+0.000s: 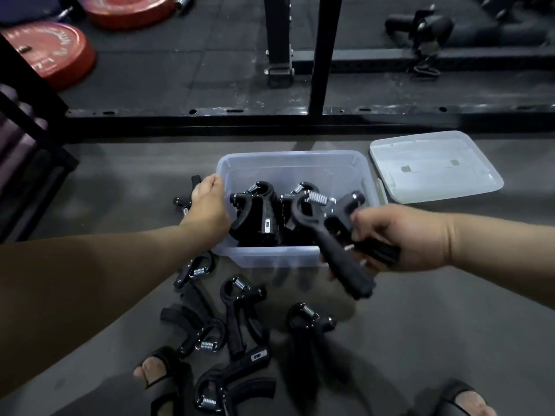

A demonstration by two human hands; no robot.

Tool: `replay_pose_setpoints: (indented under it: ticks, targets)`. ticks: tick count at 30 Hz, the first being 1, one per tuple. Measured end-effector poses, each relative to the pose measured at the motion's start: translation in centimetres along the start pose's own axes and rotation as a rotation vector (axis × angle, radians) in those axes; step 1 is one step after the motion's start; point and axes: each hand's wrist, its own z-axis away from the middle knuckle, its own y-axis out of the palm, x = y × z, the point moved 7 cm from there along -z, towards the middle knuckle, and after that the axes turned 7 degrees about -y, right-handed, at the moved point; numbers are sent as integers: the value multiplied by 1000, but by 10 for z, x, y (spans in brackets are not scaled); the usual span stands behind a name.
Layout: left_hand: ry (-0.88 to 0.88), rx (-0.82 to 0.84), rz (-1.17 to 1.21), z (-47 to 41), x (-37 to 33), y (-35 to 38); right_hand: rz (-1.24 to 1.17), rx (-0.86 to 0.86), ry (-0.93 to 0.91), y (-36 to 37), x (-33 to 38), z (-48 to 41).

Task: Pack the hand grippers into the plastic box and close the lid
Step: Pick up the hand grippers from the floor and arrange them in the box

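As you look down through the head view, your right hand (405,235) is clenched round one handle of a black hand gripper (327,229). The other handle juts free toward you. Its long axis runs diagonally. The spring end points away and to the left, over the near right corner of the plastic box (270,256), and the handle ends point back toward you and to the right. Your left hand (207,202) grips the left rim of the box, fingers curled over the edge.

The box stands open on the floor (420,325), long side toward you. Packed grippers (258,211) lie in it, heaped at mixed angles, mostly spring end away from you; the far part of the box shows bare bottom. The lid (435,166) lies flat on the floor just beside the box, at its far right corner.

Loose grippers (240,313) lie scattered on the floor between the box and your sandalled feet (159,367), pointing various ways. One more (186,199) sits behind your left hand.

The floor to the right of the box is bare grey. A black rack rail (270,118) crosses beyond the box, with dark matting and red weight plates (51,52) behind it. Lighting is dim.
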Motion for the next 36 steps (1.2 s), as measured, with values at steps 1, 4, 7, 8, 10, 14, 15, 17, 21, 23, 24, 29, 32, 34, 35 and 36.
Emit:
replay_pose_setpoints:
  ticks: [1, 4, 7, 8, 10, 14, 15, 17, 21, 23, 24, 29, 32, 34, 35, 36]
  targets:
    - [-2, -4, 8, -1, 0, 0, -25, -90, -69, -9, 12, -5]
    - [-6, -46, 37, -2, 0, 1, 65, -337, -210, -32, 40, -20]
    - [-14, -84, 40, -2, -1, 3, 74, -502, -236, -52, 48, -38]
    - [-13, -100, 38, -2, -1, 3, 63, -532, -230, -57, 48, -44]
    - [-13, -115, 37, -3, 1, 4, 30, -534, -204, -60, 46, -55]
    - [-7, -117, 49, -4, 4, 5, 33, -549, -145, -59, 44, -70]
    - [-2, -119, 55, -4, 4, 5, 60, -565, -133, -57, 43, -73]
    - [5, -116, 64, -3, 4, 5, 81, -585, -123, -51, 43, -77]
    - [22, -101, 74, -3, 4, 6, 57, -520, -82, -37, 43, -82]
    - [22, -103, 76, -3, 4, 6, 98, -486, -66, -34, 48, -81]
    - [21, -103, 77, -3, 4, 6, 127, -473, -62, -34, 50, -81]
    - [17, -103, 77, -2, 2, 4, 353, -443, -44, -15, 58, -87]
    - [11, -102, 81, -1, 2, 3, 464, -436, -43, 2, 58, -95]
    - [7, -104, 90, -1, 2, 3, 540, -468, -37, 4, 57, -103]
    - [6, -104, 92, -1, 3, 3, 593, -502, -36, 0, 57, -108]
    - [8, -104, 94, -1, 2, 3, 657, -534, -48, -1, 60, -111]
